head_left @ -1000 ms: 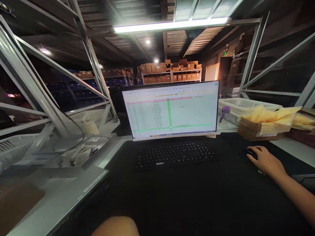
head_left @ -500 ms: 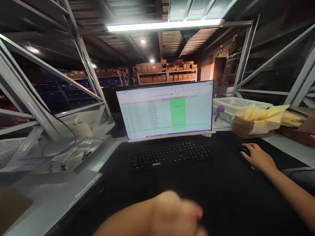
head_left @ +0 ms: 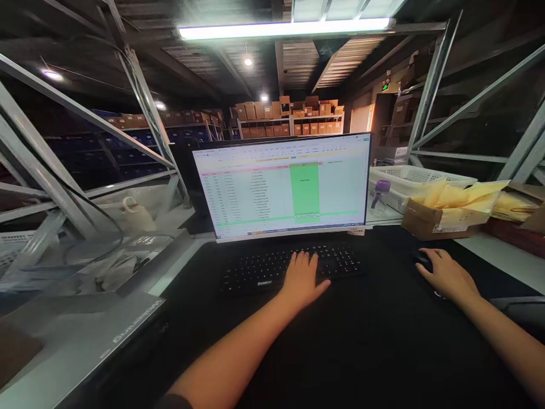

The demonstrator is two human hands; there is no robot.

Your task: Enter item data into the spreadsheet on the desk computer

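Note:
My left hand (head_left: 301,279) lies over the right-middle part of a black keyboard (head_left: 251,267), palm down. Its fingers are stretched toward the keys and the thumb points out to the right; nothing is held. Off to the right, my right hand (head_left: 449,274) rests on a black computer mouse (head_left: 423,259), fingers curved over it. Behind the keyboard stands a monitor (head_left: 264,193) showing a spreadsheet with a green column and a green row.
A cardboard box (head_left: 438,221) of yellow padded envelopes stands right of the monitor, near a purple-capped bottle (head_left: 380,196) and a white perforated basket (head_left: 421,175). A grey tray (head_left: 128,255) with wrapped items sits left. Metal shelf posts (head_left: 149,108) rise on both sides.
My left hand has moved from low in front, where it was blurred and closed, forward onto the keyboard with its fingers stretched out. My right hand has stayed on the mouse.

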